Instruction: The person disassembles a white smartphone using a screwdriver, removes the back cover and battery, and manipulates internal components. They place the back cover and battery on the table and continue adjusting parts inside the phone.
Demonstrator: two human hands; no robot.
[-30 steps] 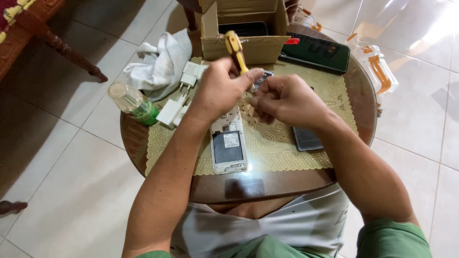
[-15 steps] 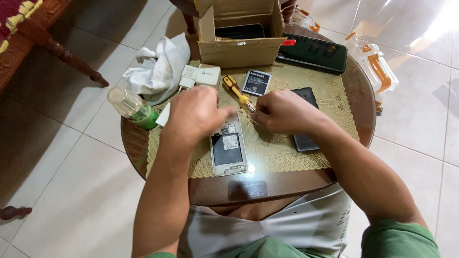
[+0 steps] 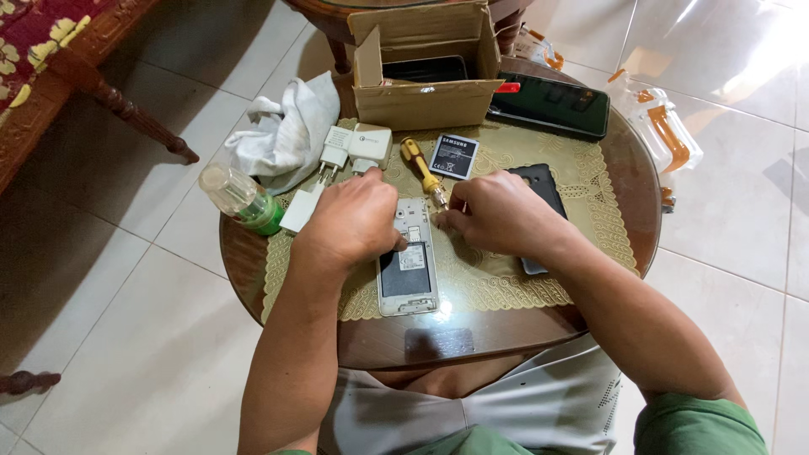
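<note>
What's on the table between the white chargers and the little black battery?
A yellow-handled screwdriver lies between the white chargers and the battery, in the head view.

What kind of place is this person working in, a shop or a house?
Probably a home living room, not a workshop: a small round table with a lace cloth, a tiled floor, and carved wooden furniture. The phone lies opened under both hands.

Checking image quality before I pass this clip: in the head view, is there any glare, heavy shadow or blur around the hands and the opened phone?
Head view: sharp on the left hand, right hand and opened phone; strong sunlight washes out the floor tiles at upper right; a small bright reflection shows on the glossy table rim; the left floor lies in deep shadow; edges bow slightly from the wide lens.
</note>
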